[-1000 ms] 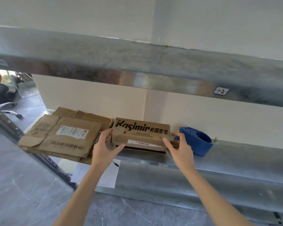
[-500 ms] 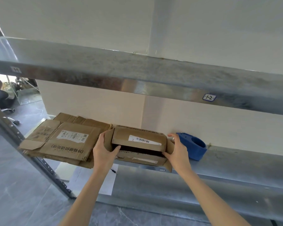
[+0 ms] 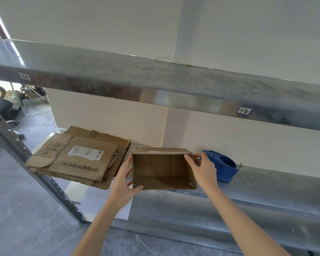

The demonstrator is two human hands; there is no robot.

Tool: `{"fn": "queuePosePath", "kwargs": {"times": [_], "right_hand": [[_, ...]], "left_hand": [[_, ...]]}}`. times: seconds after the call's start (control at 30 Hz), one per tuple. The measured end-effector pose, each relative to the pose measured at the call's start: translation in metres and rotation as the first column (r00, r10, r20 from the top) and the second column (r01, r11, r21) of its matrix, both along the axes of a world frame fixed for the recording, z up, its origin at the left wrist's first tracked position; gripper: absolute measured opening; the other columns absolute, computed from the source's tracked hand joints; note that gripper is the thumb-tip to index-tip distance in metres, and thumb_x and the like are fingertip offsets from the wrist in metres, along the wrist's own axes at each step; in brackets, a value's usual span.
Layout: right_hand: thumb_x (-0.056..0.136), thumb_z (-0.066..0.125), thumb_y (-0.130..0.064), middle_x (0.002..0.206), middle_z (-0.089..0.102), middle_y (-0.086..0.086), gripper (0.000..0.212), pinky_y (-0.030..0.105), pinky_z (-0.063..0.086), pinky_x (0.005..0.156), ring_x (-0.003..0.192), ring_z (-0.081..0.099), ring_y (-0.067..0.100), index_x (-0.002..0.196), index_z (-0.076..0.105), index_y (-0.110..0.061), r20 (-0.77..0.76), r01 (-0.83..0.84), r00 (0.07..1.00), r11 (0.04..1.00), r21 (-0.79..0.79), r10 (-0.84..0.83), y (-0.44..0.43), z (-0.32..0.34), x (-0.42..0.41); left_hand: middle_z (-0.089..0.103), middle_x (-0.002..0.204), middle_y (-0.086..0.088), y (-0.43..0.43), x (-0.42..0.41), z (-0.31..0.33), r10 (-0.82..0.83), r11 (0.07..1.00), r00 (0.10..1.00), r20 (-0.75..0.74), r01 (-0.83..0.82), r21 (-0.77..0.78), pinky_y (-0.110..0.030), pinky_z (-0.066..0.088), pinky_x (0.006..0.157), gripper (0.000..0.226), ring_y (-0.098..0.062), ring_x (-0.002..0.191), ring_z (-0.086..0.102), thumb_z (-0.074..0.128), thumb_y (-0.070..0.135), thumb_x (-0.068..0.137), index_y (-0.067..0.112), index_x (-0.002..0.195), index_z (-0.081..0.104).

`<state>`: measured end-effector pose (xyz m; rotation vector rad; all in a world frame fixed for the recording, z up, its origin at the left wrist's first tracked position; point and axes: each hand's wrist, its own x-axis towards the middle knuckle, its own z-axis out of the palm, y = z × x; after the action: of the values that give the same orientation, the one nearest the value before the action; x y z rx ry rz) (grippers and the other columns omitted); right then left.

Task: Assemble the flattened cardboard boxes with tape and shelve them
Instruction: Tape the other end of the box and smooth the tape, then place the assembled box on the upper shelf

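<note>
Cardboard box (image 3: pixel 163 170) opened out, held between both grips at the front edge of the shelf (image 3: pixel 266 183). Open mouth faces the person; long axis runs hand to hand. Left hand (image 3: pixel 123 183) clasps the lower left corner, and right hand (image 3: pixel 204 169) pinches the upper right corner. Flattened boxes (image 3: pixel 78 159) lie left of the left grip; blue tape dispenser (image 3: pixel 224 167) sits just right of the right grip.

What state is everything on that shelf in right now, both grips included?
box, opened into shape, open end facing the camera, held at the front of the shelf.
left grip, holds the box's left side, thumb at its lower edge.
right grip, holds the box's upper right corner.
flattened cardboard stack, lying flat at the shelf's left end.
blue tape dispenser, resting right of the box, not held.
</note>
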<state>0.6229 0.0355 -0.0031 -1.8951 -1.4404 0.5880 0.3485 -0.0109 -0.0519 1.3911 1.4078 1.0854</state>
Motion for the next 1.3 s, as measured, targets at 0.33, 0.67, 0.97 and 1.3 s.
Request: {"fn": "queuePosePath", "kwargs": {"times": [0.33, 0.67, 0.97, 1.3], "right_hand": [[0.089, 0.042, -0.068, 0.111, 0.069, -0.004, 0.059, 0.019, 0.045, 0.067, 0.089, 0.062, 0.009, 0.126, 0.053, -0.024, 0.115, -0.091, 0.989, 0.996, 0.006, 0.09, -0.001, -0.006, -0.012], [0.081, 0.05, -0.069, 0.16, 0.029, -0.004, 0.08, 0.045, 0.033, 0.116, 0.144, 0.033, 0.024, 0.152, 0.02, -0.044, -0.346, -0.284, 0.912, 0.948, -0.14, 0.222, -0.005, -0.012, -0.006], [0.077, 0.055, -0.066, 0.148, 0.031, -0.021, 0.078, 0.024, 0.029, 0.104, 0.132, 0.029, 0.001, 0.147, 0.023, -0.049, -0.369, -0.251, 0.897, 0.968, 0.032, 0.244, -0.012, 0.031, 0.004], [0.083, 0.063, -0.058, 0.12, 0.034, -0.057, 0.059, 0.007, 0.041, 0.087, 0.118, 0.041, -0.017, 0.131, 0.029, -0.061, -0.318, -0.094, 0.938, 0.983, 0.157, 0.14, -0.032, 0.052, 0.082]], "left_hand": [[0.022, 0.14, 0.045, 0.0, 0.0, 0.002, -0.024, 0.999, 0.998, -0.058, 0.025, 0.022, -0.034, 0.042, 0.102, 0.101, 0.007, 0.132, 0.034, 0.086, 0.022, 0.074, 0.052, 0.144, 0.019], [0.032, 0.147, 0.009, 0.016, 0.0, 0.01, -0.033, 0.999, 0.998, 0.059, 0.034, -0.016, -0.048, 0.041, 0.111, 0.121, -0.013, 0.14, 0.035, 0.092, 0.046, 0.052, 0.045, 0.148, 0.019], [0.038, 0.149, 0.011, 0.031, 0.012, 0.043, 0.011, 0.988, 1.0, 0.024, -0.015, 0.151, -0.051, 0.043, 0.109, 0.105, -0.011, 0.137, 0.04, 0.084, 0.038, 0.062, 0.033, 0.15, 0.028], [0.043, 0.145, 0.013, 0.046, 0.095, 0.071, -0.04, 0.976, 0.999, 0.008, 0.037, 0.216, -0.039, 0.052, 0.098, 0.096, -0.012, 0.129, 0.047, 0.082, 0.042, 0.063, 0.034, 0.146, 0.033]]}}
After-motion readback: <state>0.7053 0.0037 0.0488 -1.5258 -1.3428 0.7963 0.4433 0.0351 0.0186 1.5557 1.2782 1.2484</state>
